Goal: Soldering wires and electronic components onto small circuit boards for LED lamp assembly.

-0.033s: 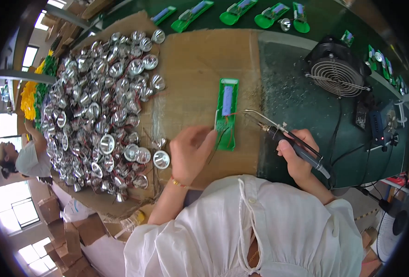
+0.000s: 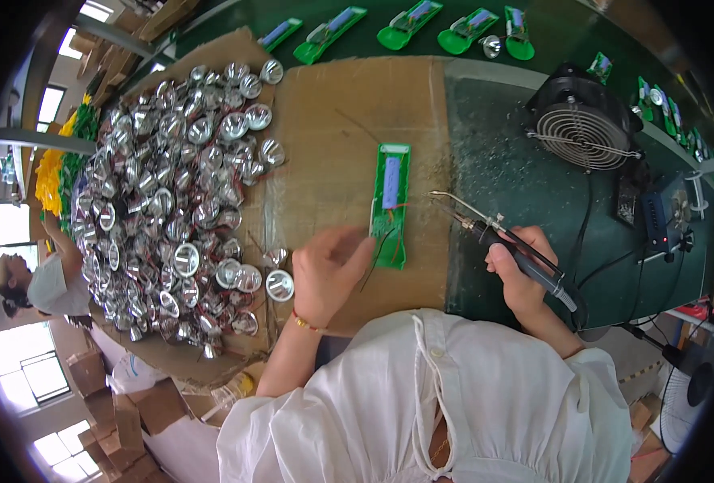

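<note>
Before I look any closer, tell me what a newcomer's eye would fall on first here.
Probably the big heap of shiny silver reflector cups filling the left side. Then the open green casing with a lilac cylindrical battery at the centre, on cardboard, between the left hand and the soldering iron in the right hand. The black fan with its round grille stands out at upper right.

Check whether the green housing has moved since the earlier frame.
No: the green housing shows no visible shift against the right edge of the cardboard; both moved slightly together in the picture, so the camera shifted.
</note>
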The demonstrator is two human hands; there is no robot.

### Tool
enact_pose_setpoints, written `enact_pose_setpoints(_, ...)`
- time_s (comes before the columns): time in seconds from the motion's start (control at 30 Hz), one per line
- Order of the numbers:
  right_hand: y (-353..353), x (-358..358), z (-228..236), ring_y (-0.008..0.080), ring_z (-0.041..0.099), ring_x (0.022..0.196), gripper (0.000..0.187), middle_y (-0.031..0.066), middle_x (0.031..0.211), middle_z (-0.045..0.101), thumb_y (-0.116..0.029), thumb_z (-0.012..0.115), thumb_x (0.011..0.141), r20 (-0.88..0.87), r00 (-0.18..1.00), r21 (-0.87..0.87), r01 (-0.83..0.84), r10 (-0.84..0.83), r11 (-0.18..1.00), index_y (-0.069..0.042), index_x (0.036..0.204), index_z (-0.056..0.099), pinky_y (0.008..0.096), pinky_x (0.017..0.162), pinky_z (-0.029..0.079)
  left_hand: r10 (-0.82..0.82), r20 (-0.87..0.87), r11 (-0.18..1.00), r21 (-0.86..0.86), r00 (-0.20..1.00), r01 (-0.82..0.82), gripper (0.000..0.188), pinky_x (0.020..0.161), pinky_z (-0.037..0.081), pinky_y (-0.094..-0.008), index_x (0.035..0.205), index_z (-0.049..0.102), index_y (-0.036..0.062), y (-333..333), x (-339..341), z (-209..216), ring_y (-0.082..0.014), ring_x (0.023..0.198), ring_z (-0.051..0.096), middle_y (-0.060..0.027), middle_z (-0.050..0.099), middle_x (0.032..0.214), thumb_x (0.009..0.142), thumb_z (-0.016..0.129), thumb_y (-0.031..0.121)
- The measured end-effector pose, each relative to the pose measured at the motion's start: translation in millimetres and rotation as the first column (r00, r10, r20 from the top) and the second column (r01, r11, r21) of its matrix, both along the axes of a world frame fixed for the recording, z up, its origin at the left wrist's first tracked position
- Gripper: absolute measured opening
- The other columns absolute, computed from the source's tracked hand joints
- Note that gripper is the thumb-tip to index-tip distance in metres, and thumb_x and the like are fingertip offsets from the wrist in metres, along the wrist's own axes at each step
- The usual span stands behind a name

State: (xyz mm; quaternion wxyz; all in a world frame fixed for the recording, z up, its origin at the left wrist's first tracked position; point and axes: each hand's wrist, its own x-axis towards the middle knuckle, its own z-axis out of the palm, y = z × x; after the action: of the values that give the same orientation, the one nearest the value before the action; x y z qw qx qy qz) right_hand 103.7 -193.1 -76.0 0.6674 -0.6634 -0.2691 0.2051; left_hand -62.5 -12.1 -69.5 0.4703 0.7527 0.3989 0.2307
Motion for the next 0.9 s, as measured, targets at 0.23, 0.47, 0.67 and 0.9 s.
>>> enact_pose_setpoints(0.23,-16,27,-12,0.0090,0.055,0.054,0.017,0.0073,0.066,0.060,-0.010,0.065,0.078,-0.061,0.983,-0.053,0.169,-0.172,0.984,0.002,0.085,0.054,0.0210,0.049,0.045,-0.196,-0.232,0.961,0.149,0.953,0.234,0.014,0.052,0.047,-0.0336,0.072,0.064,0.0029,46,47,11,-0.0290,0.056,0.061,-0.0162,0.059,0.061,0.073,0.058,0.015)
enact_pose_setpoints(0.47,-13,30,-23,0.0080,0.056,0.057,0.016,0.0041,0.066,0.060,-0.009,0.067,0.077,-0.102,0.979,-0.140,0.163,-0.177,0.977,-0.002,0.084,0.054,0.0230,0.052,0.046,-0.008,-0.450,0.716,0.621,0.893,0.319,0.014,0.059,0.049,-0.0406,0.072,0.065,0.0089,175,185,39,-0.0323,0.065,0.061,-0.0148,0.062,0.067,0.075,0.055,0.018)
enact_pose_setpoints(0.67,-19,28,-32,0.0089,0.056,0.057,0.020,0.0046,0.066,0.061,-0.012,0.071,0.074,-0.062,0.984,-0.226,0.151,-0.169,0.962,-0.004,0.083,0.055,0.0239,0.053,0.045,0.158,-0.621,0.633,0.660,0.768,0.404,0.014,0.069,0.050,-0.0402,0.083,0.068,0.0156,238,296,24,-0.0311,0.078,0.062,-0.0119,0.065,0.082,0.076,0.057,0.021)
enact_pose_setpoints(0.9,-17,39,-29,0.0128,0.058,0.055,0.024,0.0086,0.067,0.060,-0.004,0.072,0.069,0.127,0.988,-0.027,0.094,-0.090,0.995,-0.003,0.082,0.052,0.0245,0.048,0.043,-0.100,-0.138,0.504,0.847,0.985,0.170,0.019,0.074,0.047,-0.0404,0.092,0.063,0.0121,221,327,-1,-0.0264,0.092,0.055,-0.0069,0.059,0.095,0.078,0.062,0.024)
